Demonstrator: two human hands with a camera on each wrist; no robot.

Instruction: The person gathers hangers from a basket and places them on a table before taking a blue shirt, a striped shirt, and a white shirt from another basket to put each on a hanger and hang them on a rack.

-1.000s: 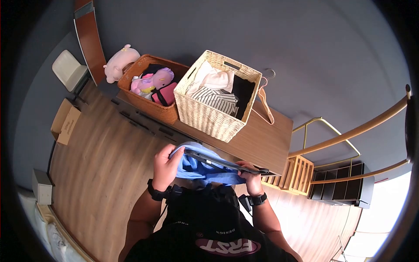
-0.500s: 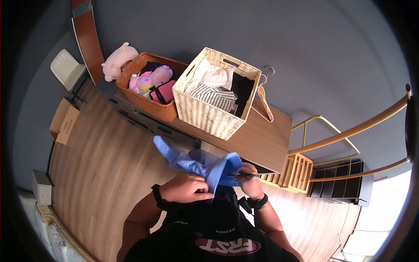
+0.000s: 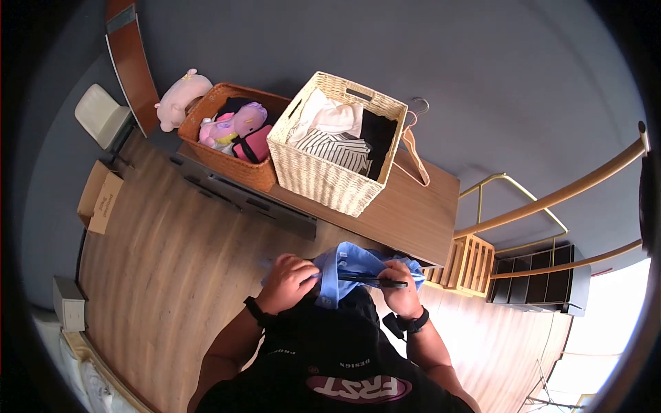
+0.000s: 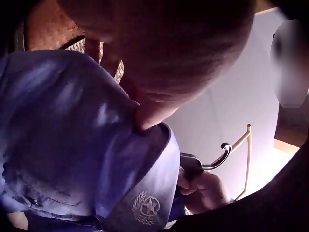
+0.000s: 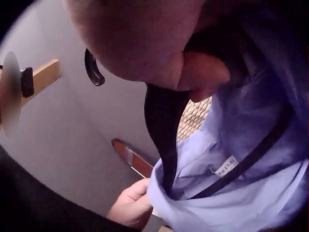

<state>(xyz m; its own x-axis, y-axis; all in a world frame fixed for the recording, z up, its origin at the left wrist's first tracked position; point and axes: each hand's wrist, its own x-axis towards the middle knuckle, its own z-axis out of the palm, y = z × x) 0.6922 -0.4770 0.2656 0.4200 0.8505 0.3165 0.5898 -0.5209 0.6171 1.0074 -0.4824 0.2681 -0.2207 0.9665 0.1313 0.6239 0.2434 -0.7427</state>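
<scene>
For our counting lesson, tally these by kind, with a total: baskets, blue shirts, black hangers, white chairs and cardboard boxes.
Baskets: 2 (brown basket, cream basket)
Blue shirt: 1
Black hanger: 1
White chair: 1
Cardboard box: 1
Total: 6

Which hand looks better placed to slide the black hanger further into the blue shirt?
Probably the right hand: it grips the hanger, which reaches into the shirt, while the left hand pinches the shirt's edge and could steady it.
</scene>
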